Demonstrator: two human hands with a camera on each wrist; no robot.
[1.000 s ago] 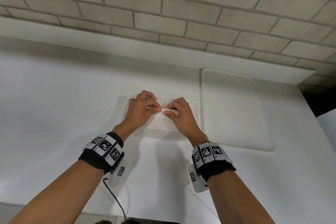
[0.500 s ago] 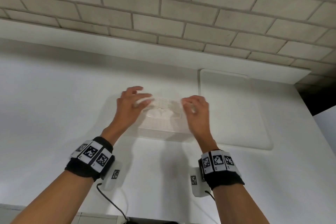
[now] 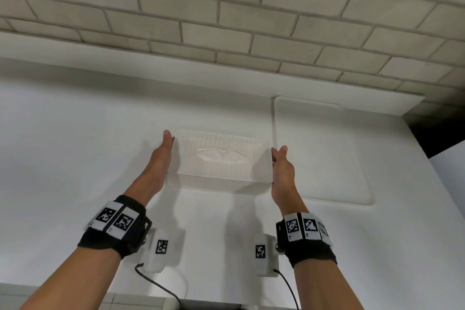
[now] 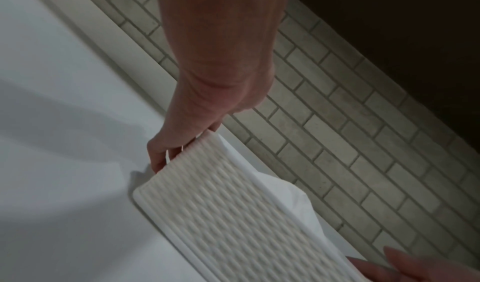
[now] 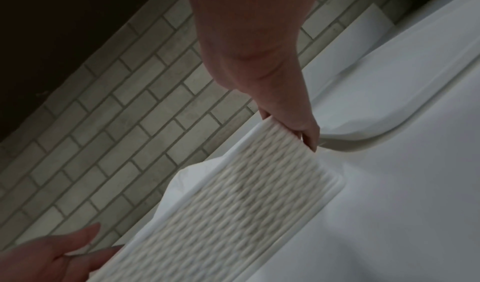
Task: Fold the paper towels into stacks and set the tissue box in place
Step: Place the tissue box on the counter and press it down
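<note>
A white tissue box (image 3: 221, 173) with a woven-pattern shell stands on the white counter (image 3: 63, 158). A tissue (image 3: 221, 156) shows in its top slot. My left hand (image 3: 163, 156) lies flat against the box's left end, fingers straight. My right hand (image 3: 280, 166) lies flat against the right end in the same way. In the left wrist view my left hand (image 4: 166, 153) touches the end of the box (image 4: 233, 214) with its fingertips. In the right wrist view my right hand (image 5: 298, 130) does the same on the box (image 5: 233, 204). No folded paper towels are in view.
A flat white mat (image 3: 319, 153) with a raised rim lies just right of the box. A narrow white ledge (image 3: 125, 58) and a grey brick wall (image 3: 226, 20) close off the back. The counter's front edge runs below my wrists.
Both hands left the tissue slot at the top middle of the box and moved apart to its two ends, where they now press flat.
</note>
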